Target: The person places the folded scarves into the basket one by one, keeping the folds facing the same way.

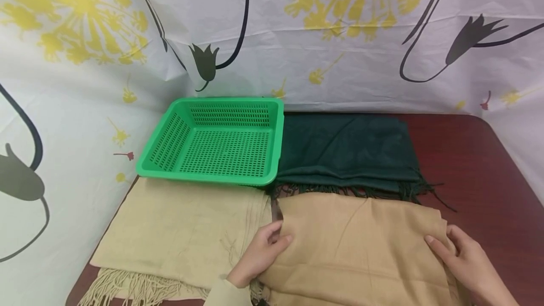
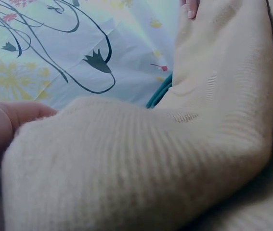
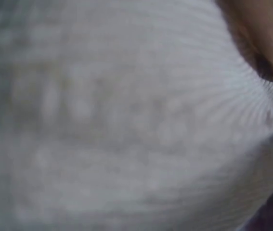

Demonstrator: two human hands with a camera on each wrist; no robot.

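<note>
A folded tan scarf (image 1: 361,244) is held up by its two upper corners at the front of the table. My left hand (image 1: 263,249) pinches the left corner between thumb and fingers. At the right corner, my right hand (image 1: 463,254) pinches the cloth, thumb on the near face. In the left wrist view, tan cloth (image 2: 126,159) covers most of the picture, with part of the left hand (image 2: 1,130) at the left edge. Blurred cloth (image 3: 117,115) fills nearly all of the right wrist view.
A green plastic basket (image 1: 276,155) stands at the back left. Behind the tan scarf lies a folded dark green scarf (image 1: 344,150) with fringes. A cream fringed scarf (image 1: 178,230) lies flat on the left. The dark red table (image 1: 459,159) meets a patterned white cloth backdrop (image 1: 352,74).
</note>
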